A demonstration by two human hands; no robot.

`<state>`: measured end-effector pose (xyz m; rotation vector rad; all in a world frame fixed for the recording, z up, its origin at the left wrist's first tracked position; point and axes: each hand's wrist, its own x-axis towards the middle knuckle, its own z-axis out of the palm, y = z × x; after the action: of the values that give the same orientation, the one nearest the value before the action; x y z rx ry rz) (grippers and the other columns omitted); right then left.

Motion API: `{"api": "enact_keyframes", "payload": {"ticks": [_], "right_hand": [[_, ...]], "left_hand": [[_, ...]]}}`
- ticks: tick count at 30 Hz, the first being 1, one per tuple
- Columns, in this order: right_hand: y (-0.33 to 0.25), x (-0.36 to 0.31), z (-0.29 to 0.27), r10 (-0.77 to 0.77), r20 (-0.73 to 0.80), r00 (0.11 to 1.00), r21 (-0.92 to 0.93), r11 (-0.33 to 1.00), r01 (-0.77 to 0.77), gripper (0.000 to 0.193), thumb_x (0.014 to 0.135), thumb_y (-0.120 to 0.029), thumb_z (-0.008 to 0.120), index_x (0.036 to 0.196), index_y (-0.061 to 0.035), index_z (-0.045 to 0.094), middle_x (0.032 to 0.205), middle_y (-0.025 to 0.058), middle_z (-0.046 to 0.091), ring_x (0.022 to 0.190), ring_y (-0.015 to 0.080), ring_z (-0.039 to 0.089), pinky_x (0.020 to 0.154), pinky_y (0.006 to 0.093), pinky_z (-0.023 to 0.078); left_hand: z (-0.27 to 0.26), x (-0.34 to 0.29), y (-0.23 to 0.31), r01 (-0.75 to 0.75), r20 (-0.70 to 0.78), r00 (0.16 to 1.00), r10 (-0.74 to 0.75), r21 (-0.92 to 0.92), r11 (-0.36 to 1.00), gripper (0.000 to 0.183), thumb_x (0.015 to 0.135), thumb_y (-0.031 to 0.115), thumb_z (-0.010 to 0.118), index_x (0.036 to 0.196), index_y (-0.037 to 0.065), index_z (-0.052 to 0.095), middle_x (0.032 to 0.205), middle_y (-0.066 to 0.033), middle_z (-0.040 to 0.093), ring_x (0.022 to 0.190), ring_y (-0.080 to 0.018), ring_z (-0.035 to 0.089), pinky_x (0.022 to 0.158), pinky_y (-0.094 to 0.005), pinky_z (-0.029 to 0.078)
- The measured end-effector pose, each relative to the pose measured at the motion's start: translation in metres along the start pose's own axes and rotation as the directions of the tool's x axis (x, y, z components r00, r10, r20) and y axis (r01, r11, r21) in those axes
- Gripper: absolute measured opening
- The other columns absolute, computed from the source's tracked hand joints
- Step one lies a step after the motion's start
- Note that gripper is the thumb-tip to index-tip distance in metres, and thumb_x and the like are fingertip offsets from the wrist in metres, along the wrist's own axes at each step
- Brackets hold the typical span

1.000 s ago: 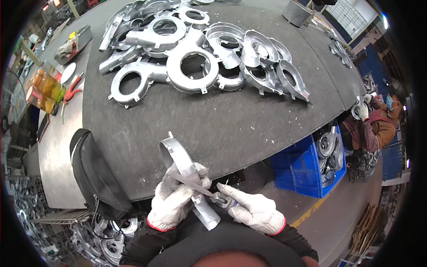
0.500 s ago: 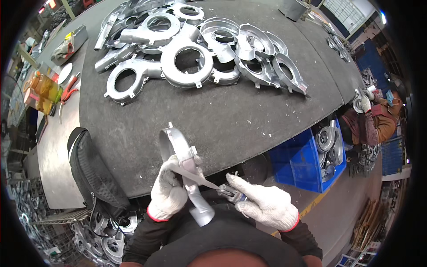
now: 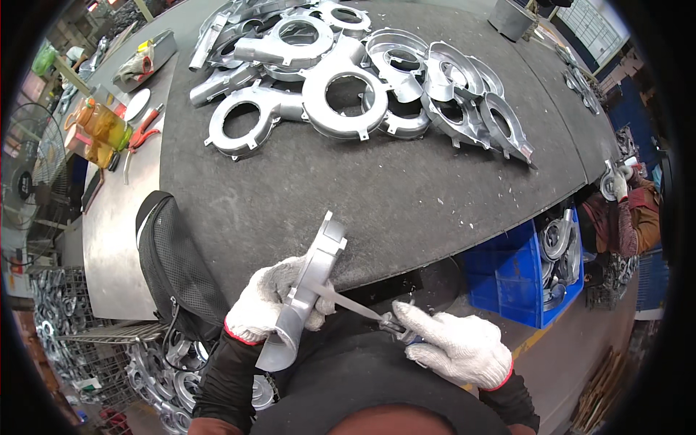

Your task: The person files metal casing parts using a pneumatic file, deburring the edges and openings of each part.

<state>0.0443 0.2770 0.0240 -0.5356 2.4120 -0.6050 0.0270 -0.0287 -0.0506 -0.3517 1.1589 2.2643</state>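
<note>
Since the earlier frame, the casting [image 3: 313, 268] has swung so its spout points down and leftward, and the right grip [image 3: 460, 348] sits farther from it. The casting is in front of the person's lap, at the near edge of the surface [image 3: 330, 177]. The left grip [image 3: 270, 299] pinches its middle; the right is curled around the bladed tool [image 3: 351, 303], whose strip crosses the casting's side. Good work here likely needs light, level strokes, with left fingertips clear of the blade. The black bag [image 3: 181, 261] crowds the left arm; the blue crate [image 3: 500, 279] stands beyond the right.
</note>
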Motion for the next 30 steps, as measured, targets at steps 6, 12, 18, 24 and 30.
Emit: {"api": "enact_keyframes", "payload": {"ticks": [6,12,18,24,30], "right_hand": [[-0.011,0.015,-0.003,-0.012,0.105,0.994,-0.080,0.997,0.020,0.064,0.096,-0.049,0.065,0.155,-0.0344,0.043,0.079,0.0093,0.066,0.065,0.0304,0.070,0.058,0.0408,0.056],[0.001,-0.002,-0.005,-0.044,-0.105,0.993,-0.027,0.999,0.042,0.067,0.096,-0.047,0.066,0.156,-0.0275,0.044,0.085,0.0093,0.070,0.067,0.0278,0.071,0.060,0.0384,0.057],[-0.007,0.014,-0.004,-0.023,0.070,0.997,0.004,1.000,0.022,0.065,0.098,-0.052,0.061,0.157,-0.0328,0.040,0.081,0.0094,0.068,0.068,0.0293,0.070,0.060,0.0398,0.056],[0.002,0.006,-0.004,-0.107,-0.060,0.992,0.130,0.985,0.114,0.067,0.099,-0.042,0.064,0.159,-0.0254,0.039,0.092,0.0072,0.074,0.073,0.0289,0.072,0.064,0.0386,0.057],[0.002,0.022,-0.005,-0.108,0.300,0.948,0.385,0.923,-0.017,0.066,0.105,-0.043,0.052,0.164,-0.0262,0.027,0.128,0.0140,0.070,0.099,0.0291,0.074,0.087,0.0368,0.057]], "left_hand": [[-0.001,0.002,0.004,0.074,0.069,0.994,-0.081,0.094,0.993,0.080,0.062,0.017,0.093,0.129,-0.009,0.058,0.101,-0.0167,0.070,0.084,-0.0203,0.069,0.070,-0.0306,0.058],[-0.001,0.004,0.007,0.033,0.016,0.999,-0.035,0.119,0.992,0.066,0.071,0.005,0.087,0.128,-0.008,0.056,0.102,-0.0179,0.069,0.084,-0.0223,0.070,0.070,-0.0331,0.061],[-0.005,0.004,0.009,0.087,-0.038,0.995,-0.088,-0.033,0.996,0.072,0.074,0.012,0.089,0.133,-0.008,0.053,0.105,-0.0200,0.069,0.089,-0.0251,0.072,0.069,-0.0362,0.063],[-0.009,0.005,0.003,0.024,0.089,0.996,-0.027,0.035,0.999,0.090,0.065,0.021,0.095,0.137,-0.008,0.052,0.099,-0.0178,0.069,0.085,-0.0240,0.070,0.069,-0.0328,0.060],[-0.005,0.001,0.004,0.085,0.063,0.994,-0.093,0.115,0.990,0.095,0.060,0.023,0.099,0.138,-0.008,0.053,0.104,-0.0146,0.069,0.086,-0.0207,0.068,0.070,-0.0304,0.057]]}}
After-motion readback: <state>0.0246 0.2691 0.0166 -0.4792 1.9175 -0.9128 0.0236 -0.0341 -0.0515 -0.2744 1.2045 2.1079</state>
